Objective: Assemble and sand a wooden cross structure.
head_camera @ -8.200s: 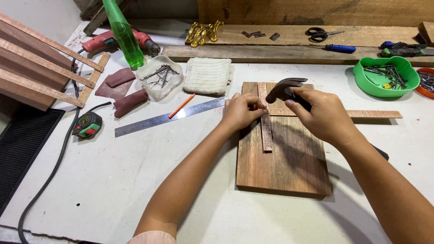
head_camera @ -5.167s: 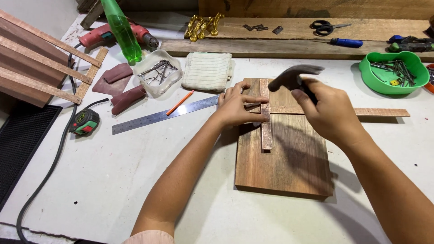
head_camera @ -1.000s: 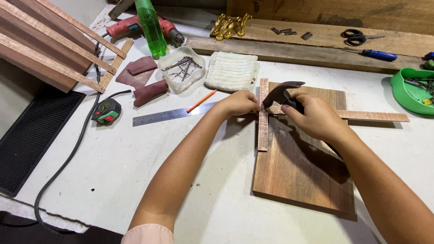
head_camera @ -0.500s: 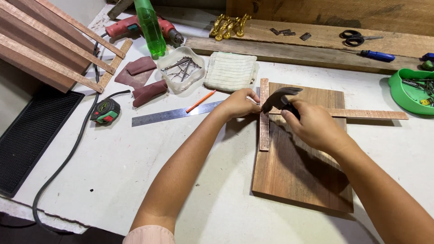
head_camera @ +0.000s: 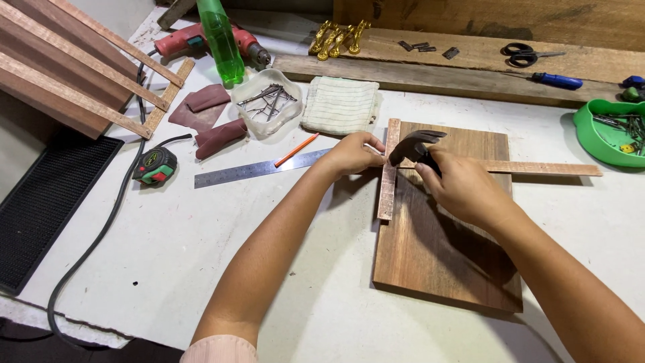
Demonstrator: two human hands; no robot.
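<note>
Right hand (head_camera: 463, 188): grip clamped on the hammer (head_camera: 415, 145), head poking out at 11 o'clock.
Left hand (head_camera: 353, 153): fingertips pinched together at the vertical strip (head_camera: 388, 171), at 9 o'clock of the hammer head.
Board (head_camera: 437, 249): flat on the counter (head_camera: 201, 255), under both strips.

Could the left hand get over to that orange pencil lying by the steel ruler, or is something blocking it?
Probably yes. The left hand rests at the thin wood strip, and the orange pencil lies just beside it on the table, touching the steel ruler. Nothing lies between them, though the hand would have to leave the strip.
</note>
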